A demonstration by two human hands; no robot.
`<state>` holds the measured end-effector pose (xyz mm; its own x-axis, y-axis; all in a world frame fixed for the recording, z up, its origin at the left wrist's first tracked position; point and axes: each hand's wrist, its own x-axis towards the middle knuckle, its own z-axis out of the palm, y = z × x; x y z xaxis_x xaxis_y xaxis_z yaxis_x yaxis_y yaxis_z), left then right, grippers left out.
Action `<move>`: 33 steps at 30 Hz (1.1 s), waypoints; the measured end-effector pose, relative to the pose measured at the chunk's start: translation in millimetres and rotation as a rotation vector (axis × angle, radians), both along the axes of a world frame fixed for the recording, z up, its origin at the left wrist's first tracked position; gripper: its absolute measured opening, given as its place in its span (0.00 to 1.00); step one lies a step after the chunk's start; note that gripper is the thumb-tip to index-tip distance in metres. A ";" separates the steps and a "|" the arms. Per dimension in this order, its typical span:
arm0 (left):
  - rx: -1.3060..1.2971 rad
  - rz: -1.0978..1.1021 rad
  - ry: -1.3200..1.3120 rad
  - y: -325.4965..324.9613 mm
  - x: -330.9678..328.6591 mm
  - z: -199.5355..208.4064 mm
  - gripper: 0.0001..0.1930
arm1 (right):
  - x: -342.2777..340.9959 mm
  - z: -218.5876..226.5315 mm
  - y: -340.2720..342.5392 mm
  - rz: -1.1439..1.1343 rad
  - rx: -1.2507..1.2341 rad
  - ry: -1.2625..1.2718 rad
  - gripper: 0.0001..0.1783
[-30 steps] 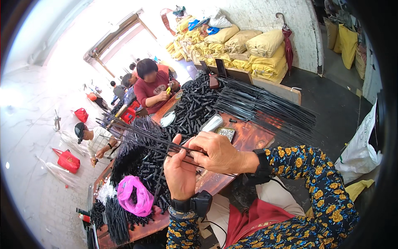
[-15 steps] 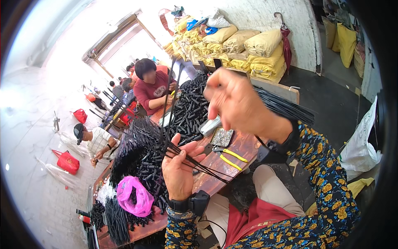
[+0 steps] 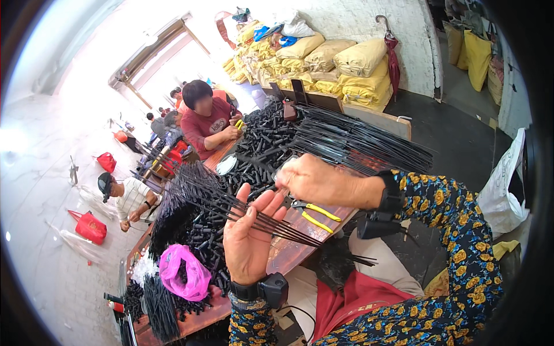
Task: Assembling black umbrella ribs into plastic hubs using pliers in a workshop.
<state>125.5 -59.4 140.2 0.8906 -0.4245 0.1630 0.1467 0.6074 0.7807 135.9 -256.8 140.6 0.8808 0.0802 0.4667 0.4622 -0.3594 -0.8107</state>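
Nearest, L hand [image 3: 249, 248] was palm up, fingers loosely bent & spread, w/ a thin bundle of black rods [image 3: 291, 230] lying across them, held lightly at the thumb. Rods ran from the L side of the heap, over the fingers, toward the lap. Best handling, prob.: keep thumb pressure light but steady, so rods stayed fanned & none slid off the spread fingers; keep the palm level too.

R hand [image 3: 323, 181] was just beyond, above the counter [image 3: 283, 259], fingers drawn in close together; tips blurred, so couldn't tell if they'd hold of anything. A slow, straight approach w/ R would've suited, aimed at one rod at a time so neighbours didn't snag.

Pliers [image 3: 324, 212] w/ yellow handles lay on the counter just below R forearm, within easy reach; worth keeping the sleeve clear of them. Pink bag [image 3: 199, 282] sat off to the L, by the rods' heap.

Farther: a pile of short black tubes [image 3: 268, 135], then a stack of long rods [image 3: 360, 138] to its R. Beyond, a co-worker [image 3: 208, 127] at the far side, then yellow sacks [image 3: 363, 86] by the wall.
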 end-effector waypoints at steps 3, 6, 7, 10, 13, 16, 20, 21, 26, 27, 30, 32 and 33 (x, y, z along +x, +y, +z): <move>-0.014 0.015 0.009 0.7 -3.6 1.5 0.26 | -9.3 -3.8 16.1 0.066 0.098 0.078 0.14; 0.016 0.005 0.019 -1.9 -11.8 6.3 0.26 | -3.8 -22.3 18.8 0.033 0.223 -0.013 0.11; 0.015 0.008 0.020 -1.5 -13.0 6.8 0.26 | -5.8 -19.8 19.4 0.035 0.222 -0.011 0.11; 0.077 -0.001 0.047 -0.5 -13.3 6.2 0.25 | -20.3 -5.8 20.2 0.097 0.324 0.088 0.11; 0.015 -0.083 0.076 5.8 -8.2 2.9 0.25 | -31.3 8.1 24.8 0.214 0.398 0.303 0.13; -0.004 -0.105 0.104 9.4 -8.1 -1.5 0.25 | -30.2 -5.9 34.8 0.095 0.197 0.042 0.14; -0.026 -0.115 0.145 1.8 -8.0 2.3 0.25 | -27.5 -19.2 29.7 0.096 0.179 0.059 0.13; 0.007 -0.115 0.136 0.4 -8.5 4.1 0.25 | -25.3 -23.4 29.6 0.203 0.233 0.076 0.12; 0.012 -0.128 0.120 1.8 -8.3 -0.7 0.25 | -26.3 -28.3 33.3 0.285 0.282 0.064 0.12; 0.015 -0.126 0.120 2.0 -8.6 -1.4 0.25 | -28.5 -25.5 33.3 0.286 0.284 0.064 0.12; 0.066 -0.059 0.131 -0.2 -11.3 -1.4 0.24 | -34.0 -19.1 29.8 0.142 0.130 0.024 0.12; 0.128 -0.175 0.071 1.6 -15.2 1.2 0.25 | -34.2 -16.2 27.1 0.178 0.413 0.277 0.13; 0.129 -0.185 0.077 4.6 -13.0 -2.1 0.25 | -34.0 -16.3 27.6 0.168 0.417 0.281 0.13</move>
